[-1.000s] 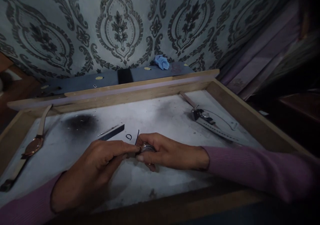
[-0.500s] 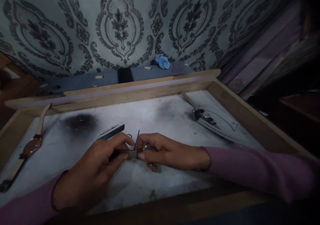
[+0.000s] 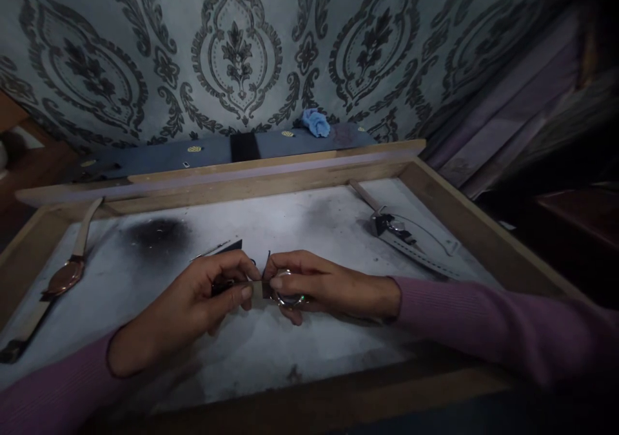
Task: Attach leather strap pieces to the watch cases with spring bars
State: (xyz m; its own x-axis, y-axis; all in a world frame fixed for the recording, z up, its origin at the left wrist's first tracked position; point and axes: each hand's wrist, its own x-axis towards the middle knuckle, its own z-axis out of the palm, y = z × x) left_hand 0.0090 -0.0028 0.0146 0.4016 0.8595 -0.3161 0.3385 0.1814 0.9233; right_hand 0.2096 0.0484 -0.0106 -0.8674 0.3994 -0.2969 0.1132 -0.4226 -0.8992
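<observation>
My right hand (image 3: 333, 288) is closed around the round metal case of a wristwatch (image 3: 290, 301), thumb on top, just in front of me. Pinched between the thumb and fingers of my left hand (image 3: 191, 316) is the watch's grey-brown strap (image 3: 258, 289). Both hands meet where strap and case join. A thin dark strip (image 3: 267, 264) sticks up between my fingertips; I cannot tell what it is. Behind my left fingers lies a flat dark-blue piece with a light edge (image 3: 231, 248), partly hidden.
A brown-faced watch (image 3: 66, 277) lies at the left of the wooden-rimmed tray (image 3: 271, 173). Toward its right side rests another watch (image 3: 395, 226) beside a pointed dotted strip (image 3: 425, 258). A blue crumpled cloth (image 3: 316, 124) sits behind the rim.
The watch case has tilted, so more of its round shape shows. My left fingers have drawn in at the strap and the thin strip. The view has shifted slightly.
</observation>
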